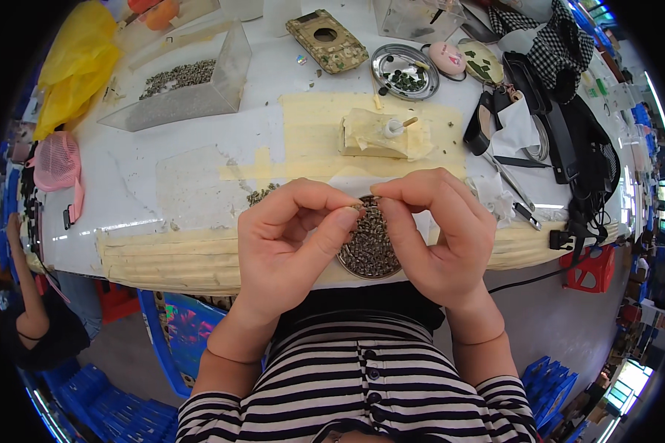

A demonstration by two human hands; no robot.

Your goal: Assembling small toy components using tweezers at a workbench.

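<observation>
person in a striped shirt [355, 384] at a white table [122, 173], both hands raised to chest front, just above a round dish [369, 278] heaped with small metallic pieces [369, 251]; left hand [284, 247] has thumb and forefinger pinched at the tips, apparently on one small metallic piece, though it is tiny from where i stand; right hand [451, 240] has thumb and forefinger brought nearly together close beside, and i cannot tell whether anything sits between them; the two sets of fingertips meet over the far part of the dish, other fingers curled inward; the dish stands at the near edge of the table, between the hands; my judgement on progress: piece-by-piece handling, somewhere in the middle of it, with one piece in hand and plenty left; the dish looks well filled, and a clear tray [236, 74] at the far left holds another pile [177, 79] of similar bits; a few loose bits [261, 194] lie on the table just beyond the left hand; nothing i can pick out as a finished item, so the done share stays uncertain; a taped block [362, 146] beyond the hands carries a small white pot [393, 129] with a stick [410, 121] in it, both out of the hands.
</observation>
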